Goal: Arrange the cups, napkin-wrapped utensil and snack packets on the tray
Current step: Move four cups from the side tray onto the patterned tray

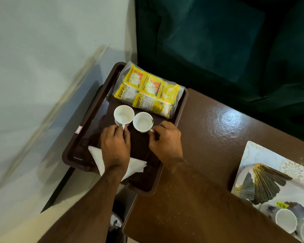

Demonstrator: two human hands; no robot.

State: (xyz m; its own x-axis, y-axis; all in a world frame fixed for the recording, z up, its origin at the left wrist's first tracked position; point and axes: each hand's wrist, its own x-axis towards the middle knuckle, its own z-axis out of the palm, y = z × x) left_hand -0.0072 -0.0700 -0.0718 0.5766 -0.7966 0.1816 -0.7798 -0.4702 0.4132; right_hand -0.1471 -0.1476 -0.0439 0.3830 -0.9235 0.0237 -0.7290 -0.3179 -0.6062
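A dark brown tray (pixel 95 109) sits at the table's left end. Two empty white cups stand side by side in its middle. My left hand (pixel 115 146) pinches the handle of the left cup (pixel 123 115). My right hand (pixel 166 140) pinches the handle of the right cup (pixel 142 122). Yellow snack packets (pixel 147 88) in clear wrap lie at the tray's far end. A white napkin (pixel 96 157) lies at the near end, partly hidden under my left wrist; I cannot see a utensil in it.
The brown table (pixel 209 137) extends right. A decorated box (pixel 270 178) with more white cups (pixel 286 222) lies at its right edge. A dark green sofa (pixel 218 41) stands behind. A white wall is on the left, and a bin (pixel 116 223) is below the tray.
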